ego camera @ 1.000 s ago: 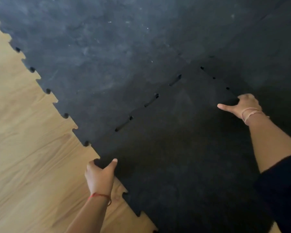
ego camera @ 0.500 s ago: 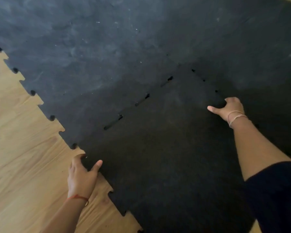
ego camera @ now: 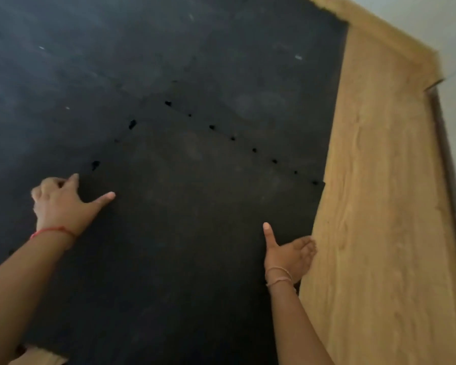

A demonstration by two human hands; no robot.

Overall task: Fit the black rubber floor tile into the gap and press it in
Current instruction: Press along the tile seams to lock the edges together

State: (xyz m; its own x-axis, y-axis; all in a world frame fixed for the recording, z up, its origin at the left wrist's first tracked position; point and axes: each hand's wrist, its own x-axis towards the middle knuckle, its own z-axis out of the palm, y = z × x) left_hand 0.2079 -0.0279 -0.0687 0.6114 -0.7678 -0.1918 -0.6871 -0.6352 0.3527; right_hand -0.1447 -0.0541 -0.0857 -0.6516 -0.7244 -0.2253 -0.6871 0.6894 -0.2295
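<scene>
Hands first: the left hand [ego camera: 61, 204] lies on the black rubber floor tile [ego camera: 184, 233] near its left seam, thumb stretched out to the right and flat on the rubber, fingers curled loosely with the tips at the seam line; it grips nothing that can be seen. The right hand [ego camera: 290, 252] sits at the tile's right edge where the rubber meets the wooden floor [ego camera: 379, 206]; its thumb points straight up along the tile, its fingers curl over and round the edge, so it appears to have that edge in a loose hold, though the fingertips are partly hidden. A red thread [ego camera: 52, 231] rings the left wrist; thin bangles [ego camera: 278, 275] ring the right.

Against the picture half a second ago, the view has swung to the right; the left hand has left the outer notched corner and come up onto the tile's surface; the right hand has come away from the far seam to the near right edge; the long slots along the left seam have shrunk to a few small dark holes [ego camera: 132, 124].

The tile lies flat within the surrounding black mats [ego camera: 221, 48], its two far seams marked by rows of small gaps; a wooden skirting [ego camera: 374, 19] and a pale wall [ego camera: 453, 35] close the upper right corner.
</scene>
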